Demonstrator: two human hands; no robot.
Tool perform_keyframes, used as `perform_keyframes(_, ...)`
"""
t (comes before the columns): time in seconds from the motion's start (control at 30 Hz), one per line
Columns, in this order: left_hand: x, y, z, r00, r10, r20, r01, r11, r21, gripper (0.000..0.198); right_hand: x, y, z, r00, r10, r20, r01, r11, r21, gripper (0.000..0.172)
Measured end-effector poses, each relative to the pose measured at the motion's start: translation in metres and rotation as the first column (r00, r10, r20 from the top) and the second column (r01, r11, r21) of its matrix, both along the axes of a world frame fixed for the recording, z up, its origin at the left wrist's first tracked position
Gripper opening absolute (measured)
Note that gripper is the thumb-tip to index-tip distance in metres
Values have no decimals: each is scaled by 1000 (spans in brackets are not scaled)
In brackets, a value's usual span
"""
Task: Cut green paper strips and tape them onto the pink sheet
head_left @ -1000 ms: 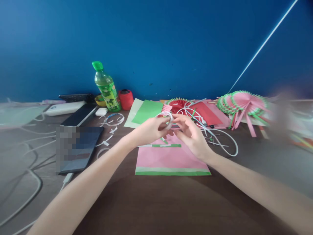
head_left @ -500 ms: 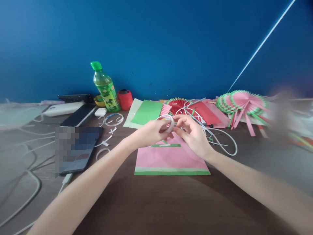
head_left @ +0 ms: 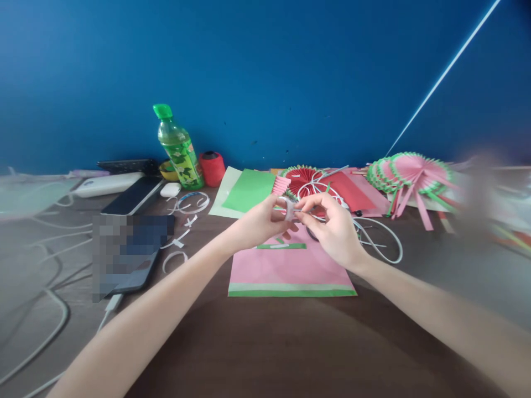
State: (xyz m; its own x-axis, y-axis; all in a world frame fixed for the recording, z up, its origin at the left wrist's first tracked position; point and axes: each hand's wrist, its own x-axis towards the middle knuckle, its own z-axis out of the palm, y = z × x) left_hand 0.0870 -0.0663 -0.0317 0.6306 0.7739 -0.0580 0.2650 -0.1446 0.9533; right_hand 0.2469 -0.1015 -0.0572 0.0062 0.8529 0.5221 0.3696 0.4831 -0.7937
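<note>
My left hand (head_left: pixel 262 222) is closed around a narrow whitish roll of tape (head_left: pixel 289 210), held up on edge above the paper. With thumb and forefinger pinched, my right hand (head_left: pixel 337 231) is at the roll's right side and seems to grip the tape's end. Below both hands lies a pink paper sheet (head_left: pixel 290 271) with pale and dark green bands along its near edge. A green paper strip (head_left: pixel 296 246) with a whitish piece on it rests across the sheet. The fingertips partly hide the roll.
Behind are green paper (head_left: pixel 251 189), a red pleated paper fan (head_left: pixel 305 179) and white cables (head_left: pixel 392 235). Pink-green paper fans (head_left: pixel 418 171) stand at right. On the left are a green bottle (head_left: pixel 180 149), a red thread spool (head_left: pixel 212 168), phones (head_left: pixel 135 196) and tape scraps (head_left: pixel 179 240).
My right hand has moved slightly right and down, its fingers now pinched beside the roll. The roll has turned more edge-on in my left hand.
</note>
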Motion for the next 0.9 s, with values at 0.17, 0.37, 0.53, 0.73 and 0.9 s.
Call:
perform_keyframes(0.17,3,-2,-4,994,92,53,-91,996,-14,29,1,-1,2,999,32,-30,-31,999,34,8)
perform_keyframes(0.37,2,0,-4,984,19,176,-7,998,-68,26,1,0,4,993,78,-94,-78,997,14,7)
perform_keyframes(0.53,1,0,-2,982,-14,189,27,997,-70,16,2,2,2,990,74,-121,-71,997,29,15)
perform_keyframes(0.73,2,-1,0,985,21,173,-15,999,-37,15,1,3,0,999,34,-35,-37,996,-76,4)
perform_keyframes(0.9,4,-2,0,993,88,74,-93,993,68,5,-2,3,-2,995,49,-83,-58,992,-115,13)
